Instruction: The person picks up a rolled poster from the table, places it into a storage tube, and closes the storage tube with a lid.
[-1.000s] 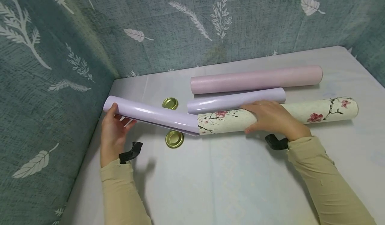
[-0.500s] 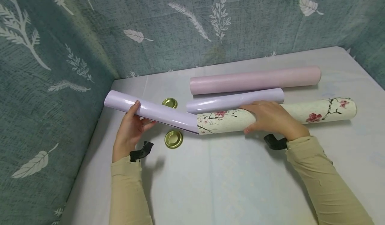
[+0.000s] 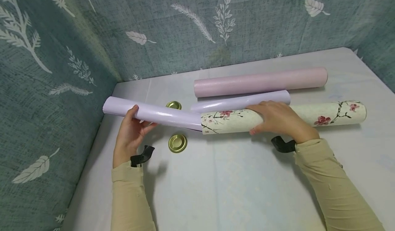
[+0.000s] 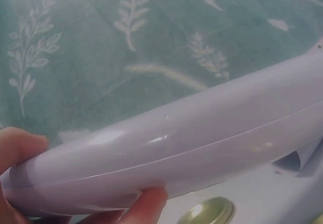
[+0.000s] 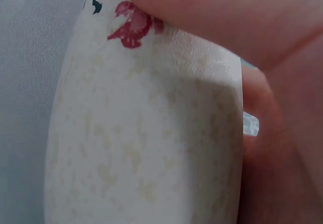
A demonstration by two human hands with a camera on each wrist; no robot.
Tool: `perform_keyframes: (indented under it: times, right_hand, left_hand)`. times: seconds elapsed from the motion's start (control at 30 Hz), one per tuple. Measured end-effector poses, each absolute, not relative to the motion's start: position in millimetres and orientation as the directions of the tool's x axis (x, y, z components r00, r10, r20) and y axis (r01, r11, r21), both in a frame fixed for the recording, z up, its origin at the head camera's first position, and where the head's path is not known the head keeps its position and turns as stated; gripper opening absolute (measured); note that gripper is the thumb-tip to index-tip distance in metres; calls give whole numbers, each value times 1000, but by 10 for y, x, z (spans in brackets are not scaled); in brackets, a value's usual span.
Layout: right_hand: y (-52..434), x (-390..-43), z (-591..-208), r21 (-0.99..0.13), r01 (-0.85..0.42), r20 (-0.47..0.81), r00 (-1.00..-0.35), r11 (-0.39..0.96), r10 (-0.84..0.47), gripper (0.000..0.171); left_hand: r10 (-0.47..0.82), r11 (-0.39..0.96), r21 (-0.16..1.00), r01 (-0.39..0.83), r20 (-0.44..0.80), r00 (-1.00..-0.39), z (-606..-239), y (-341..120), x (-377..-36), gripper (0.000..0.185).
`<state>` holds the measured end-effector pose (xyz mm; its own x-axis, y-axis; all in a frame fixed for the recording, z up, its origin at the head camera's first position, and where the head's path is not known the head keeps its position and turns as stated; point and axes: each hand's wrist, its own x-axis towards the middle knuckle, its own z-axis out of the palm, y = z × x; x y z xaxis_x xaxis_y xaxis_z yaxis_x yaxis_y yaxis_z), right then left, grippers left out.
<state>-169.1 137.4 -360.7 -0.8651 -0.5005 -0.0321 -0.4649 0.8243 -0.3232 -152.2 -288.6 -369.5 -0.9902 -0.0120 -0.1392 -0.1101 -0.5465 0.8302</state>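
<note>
The lilac roll (image 3: 154, 113) sat partway inside the floral tube (image 3: 284, 117), entering at a slight angle; I judged its loose outer edge could catch on the tube's mouth and crease. The left hand (image 3: 131, 135) gripped the roll from below near its free end, thumb on top. The right hand (image 3: 277, 118) was curled over the tube's middle, pinning it to the table (image 3: 234, 183). Two gold caps (image 3: 177, 143) lay nearby.
</note>
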Motion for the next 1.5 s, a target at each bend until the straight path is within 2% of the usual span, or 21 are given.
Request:
perform_keyframes:
  times: [0.3, 0.5, 0.63, 0.8, 1.03, 1.17, 1.3, 1.5]
  right_hand:
    - [1367, -1689, -3621, -318, -471, -26, -863, 823, -504, 79]
    - [1356, -1682, -3630, -331, -499, -32, -842, 801, -539, 79]
    - [1324, -1667, -3650, -348, -495, -33, -842, 796, -538, 72]
    - [1306, -1668, -3667, -348, -485, -63, -842, 802, -536, 72]
    - [1298, -1680, -3681, -337, -488, -104, -831, 805, -547, 80]
    - [1304, -1683, -3681, -329, -480, -113, -835, 813, -538, 82]
    - [1313, -1680, -3673, -327, -476, -114, -838, 816, -534, 80]
    - [1310, -1673, -3666, -320, -474, -118, -839, 820, -531, 81]
  left_hand:
    - [7, -572, 811, -122, -144, -990, -3704, -2868, -1506, 37]
    - [-31, -490, 861, -136, -173, -984, -3695, -2864, -1495, 36]
    - [-76, -473, 871, -134, -192, -978, -3692, -2872, -1489, 35]
    - [-133, -468, 880, -77, -157, -979, -3678, -2890, -1474, 42]
    - [-140, -370, 926, -76, -136, -981, -3657, -2931, -1456, 52]
    - [-197, -340, 939, -48, -121, -973, -3665, -2942, -1447, 50]
    - [-288, -373, 928, -7, -123, -950, -3684, -2955, -1448, 44]
    - [-396, -371, 927, 58, -101, -913, -3702, -2982, -1431, 62]
